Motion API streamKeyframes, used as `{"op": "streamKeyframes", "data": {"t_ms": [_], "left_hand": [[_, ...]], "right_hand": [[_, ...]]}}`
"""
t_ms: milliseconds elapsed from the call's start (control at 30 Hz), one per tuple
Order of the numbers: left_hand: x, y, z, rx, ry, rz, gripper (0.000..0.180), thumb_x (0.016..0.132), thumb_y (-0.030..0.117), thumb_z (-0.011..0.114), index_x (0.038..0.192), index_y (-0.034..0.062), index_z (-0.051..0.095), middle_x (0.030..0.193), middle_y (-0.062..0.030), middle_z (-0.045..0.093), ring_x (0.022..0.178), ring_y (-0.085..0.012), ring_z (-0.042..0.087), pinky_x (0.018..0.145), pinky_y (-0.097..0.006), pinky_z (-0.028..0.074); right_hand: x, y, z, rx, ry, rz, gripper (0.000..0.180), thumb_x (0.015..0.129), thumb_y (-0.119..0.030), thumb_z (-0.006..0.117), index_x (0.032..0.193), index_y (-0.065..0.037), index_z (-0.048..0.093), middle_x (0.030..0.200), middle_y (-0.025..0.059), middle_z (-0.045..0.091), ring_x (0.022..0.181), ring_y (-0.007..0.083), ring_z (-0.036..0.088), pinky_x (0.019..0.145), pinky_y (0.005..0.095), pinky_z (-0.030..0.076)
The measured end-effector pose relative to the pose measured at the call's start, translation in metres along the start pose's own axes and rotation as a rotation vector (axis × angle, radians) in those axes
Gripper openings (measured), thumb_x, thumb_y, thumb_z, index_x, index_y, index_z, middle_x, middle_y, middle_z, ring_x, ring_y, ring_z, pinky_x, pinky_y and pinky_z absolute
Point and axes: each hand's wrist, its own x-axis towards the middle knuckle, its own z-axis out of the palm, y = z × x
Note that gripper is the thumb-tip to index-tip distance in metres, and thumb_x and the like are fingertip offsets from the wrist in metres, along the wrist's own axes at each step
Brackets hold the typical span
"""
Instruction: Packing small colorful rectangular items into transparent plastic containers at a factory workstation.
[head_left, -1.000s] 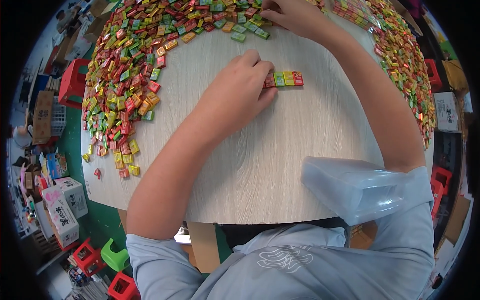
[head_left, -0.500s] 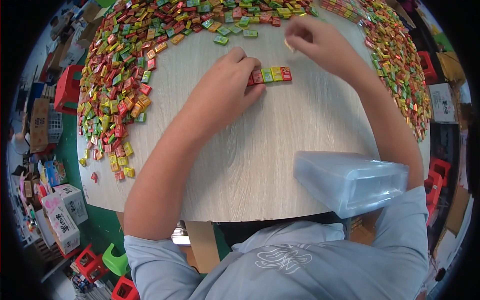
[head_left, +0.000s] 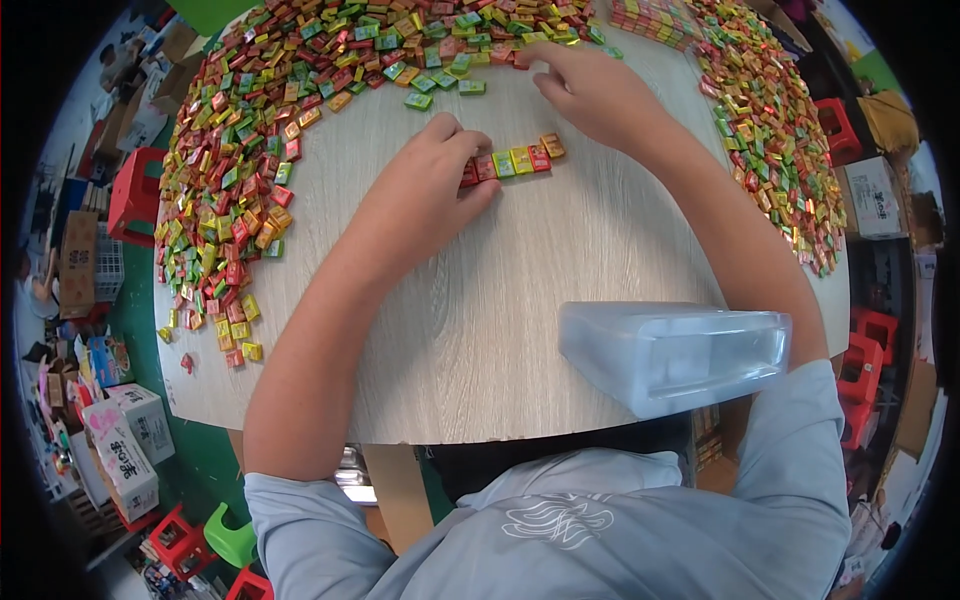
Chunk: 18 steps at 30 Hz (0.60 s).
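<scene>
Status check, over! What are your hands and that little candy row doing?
Left hand flat against the candy row, steadying its left end. Right hand at the candy pile, fingers spread, grip unclear. Clear plastic box near table edge, not in the way.

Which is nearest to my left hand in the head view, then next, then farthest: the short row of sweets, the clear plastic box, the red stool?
1. Short row of sweets: touching the left hand, on its right.
2. Clear plastic box: at the table's near edge, right.
3. Red stool: on the floor, far left.
</scene>
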Motion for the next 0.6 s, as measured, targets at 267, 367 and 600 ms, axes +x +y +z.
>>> {"op": "streamKeyframes", "data": {"t_ms": [267, 367, 600], "left_hand": [[-0.003, -0.002, -0.003, -0.007, -0.007, -0.022, 0.033, 0.090, 0.017, 0.076, 0.116, -0.0018, 0.069, 0.108, -0.0183, 0.062, 0.102, -0.0372, 0.066, 0.092, -0.045, 0.055], [0.000, -0.001, -0.001, 0.012, -0.011, -0.003, 0.034, 0.090, 0.018, 0.076, 0.117, -0.0018, 0.069, 0.109, -0.0184, 0.062, 0.103, -0.0371, 0.065, 0.092, -0.045, 0.055], [-0.003, -0.001, -0.001, 0.009, -0.010, -0.045, 0.033, 0.090, 0.017, 0.076, 0.116, -0.0018, 0.069, 0.109, -0.0183, 0.062, 0.105, -0.0370, 0.065, 0.093, -0.044, 0.055]], "right_hand": [[-0.017, 0.006, -0.017, -0.129, -0.183, 0.012, 0.017, 0.102, -0.019, 0.060, 0.112, -0.008, 0.068, 0.108, 0.0132, 0.068, 0.097, 0.0333, 0.067, 0.084, 0.0434, 0.053], [-0.042, -0.002, -0.042, 0.026, -0.322, 0.023, 0.014, 0.100, -0.016, 0.064, 0.112, -0.007, 0.066, 0.106, 0.0113, 0.065, 0.091, 0.0276, 0.066, 0.080, 0.0391, 0.053], [-0.047, -0.021, -0.049, 0.197, -0.355, 0.141, 0.025, 0.098, -0.013, 0.069, 0.121, -0.004, 0.063, 0.119, 0.0104, 0.059, 0.093, 0.0232, 0.066, 0.083, 0.0364, 0.054]]}}
